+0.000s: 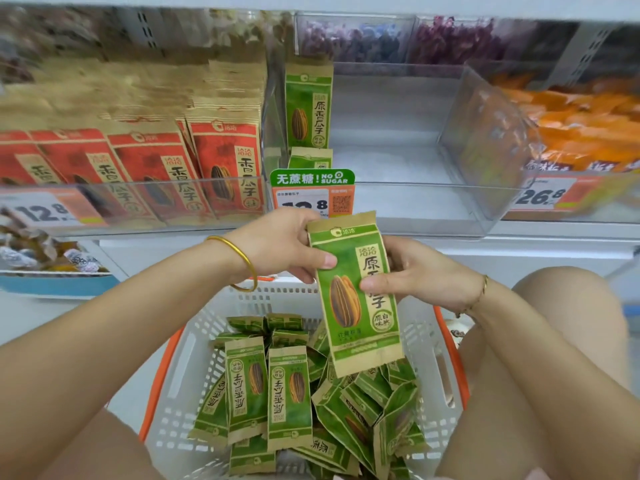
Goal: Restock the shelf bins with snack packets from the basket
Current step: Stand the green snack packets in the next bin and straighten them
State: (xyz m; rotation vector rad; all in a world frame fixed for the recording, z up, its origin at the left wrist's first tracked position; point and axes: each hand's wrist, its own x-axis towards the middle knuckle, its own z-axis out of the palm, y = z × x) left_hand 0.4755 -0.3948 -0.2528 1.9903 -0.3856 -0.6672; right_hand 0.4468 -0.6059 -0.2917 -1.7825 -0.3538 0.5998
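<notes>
Head view looks down on a white basket (180, 382) with an orange rim, holding a loose heap of green packets (294, 389), some face up, some on edge. Above it, both hands hold one green packet (356, 292) upright over the basket's far edge: the left hand (277, 247) pinches its top left corner, the right hand (415, 271) grips its right edge, thumb across the front. A gold bangle (239, 261) sits on the left wrist.

On the shelf, the middle clear bin (415, 202) is nearly bare; two green packets (308, 105) stand at its left side, one in front of the other. A green sign (311, 177) and price tag (304, 202) hang on its front wall, just beyond the left hand. The left bin (131, 206) is packed with red packets (221, 161) standing in rows. The right bin (485, 133) sits askew and holds orange packets (581, 126), blurred. Bare knees flank the basket.
</notes>
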